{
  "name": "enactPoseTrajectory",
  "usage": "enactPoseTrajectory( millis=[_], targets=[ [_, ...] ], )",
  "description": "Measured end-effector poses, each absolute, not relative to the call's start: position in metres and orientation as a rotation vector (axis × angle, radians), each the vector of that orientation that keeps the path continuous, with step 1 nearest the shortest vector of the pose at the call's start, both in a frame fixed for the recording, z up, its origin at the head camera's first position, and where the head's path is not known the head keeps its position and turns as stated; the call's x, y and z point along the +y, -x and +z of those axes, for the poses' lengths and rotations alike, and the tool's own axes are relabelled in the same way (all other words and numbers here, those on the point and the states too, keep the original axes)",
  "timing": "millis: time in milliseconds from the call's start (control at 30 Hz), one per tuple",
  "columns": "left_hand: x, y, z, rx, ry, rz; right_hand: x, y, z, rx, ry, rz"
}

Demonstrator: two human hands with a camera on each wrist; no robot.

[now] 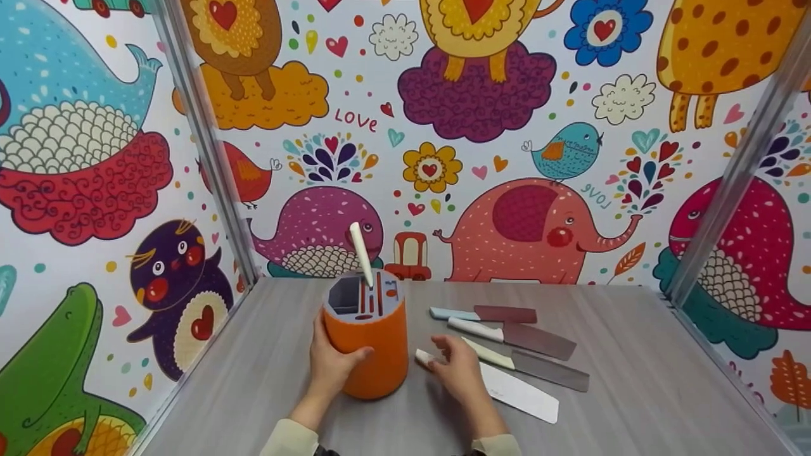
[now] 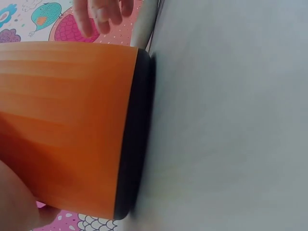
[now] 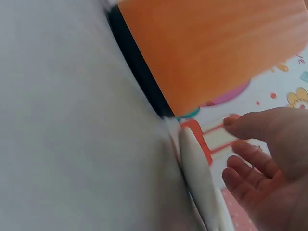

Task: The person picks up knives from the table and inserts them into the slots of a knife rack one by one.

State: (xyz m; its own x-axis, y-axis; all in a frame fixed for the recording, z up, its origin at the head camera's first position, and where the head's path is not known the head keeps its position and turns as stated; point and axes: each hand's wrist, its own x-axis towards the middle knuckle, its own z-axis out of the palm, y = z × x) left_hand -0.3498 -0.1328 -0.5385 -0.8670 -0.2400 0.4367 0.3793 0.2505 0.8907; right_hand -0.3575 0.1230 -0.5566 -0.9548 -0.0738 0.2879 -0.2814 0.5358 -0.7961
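An orange knife block (image 1: 370, 348) stands upright on the table, its slotted grey top visible in the head view. My left hand (image 1: 332, 358) grips its left side, with the thumb across the front. A white handle (image 1: 361, 253) sticks up, tilted, from a slot; whatever lies below it is hidden. To the right of the block, my right hand (image 1: 461, 370) hovers over the nearest knife (image 1: 519, 394), fingers loosely bent. In the right wrist view, that hand's fingers (image 3: 250, 168) hold nothing and stay apart from the pale handle (image 3: 195, 166) below.
Behind the nearest knife lie a pale-handled knife (image 1: 548, 370), a white-handled cleaver (image 1: 538, 341) and a light-blue-handled knife (image 1: 504, 314), blades to the right. Cartoon-printed walls (image 1: 418, 158) enclose the grey table (image 1: 633, 411) at the back and sides.
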Motion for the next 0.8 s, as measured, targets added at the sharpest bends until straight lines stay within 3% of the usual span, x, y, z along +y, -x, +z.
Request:
enactPoseTrajectory(
  millis=[567,800],
  targets=[
    [-0.133,0.353,-0.539,-2.036,0.132,-1.708,0.129,0.358,-0.56,-2.699,-0.194,0.822],
    [-0.129,0.338,-0.521,-2.064,0.13,-1.708,0.123,0.354,-0.559,-2.717,-0.149,0.715]
  ],
)
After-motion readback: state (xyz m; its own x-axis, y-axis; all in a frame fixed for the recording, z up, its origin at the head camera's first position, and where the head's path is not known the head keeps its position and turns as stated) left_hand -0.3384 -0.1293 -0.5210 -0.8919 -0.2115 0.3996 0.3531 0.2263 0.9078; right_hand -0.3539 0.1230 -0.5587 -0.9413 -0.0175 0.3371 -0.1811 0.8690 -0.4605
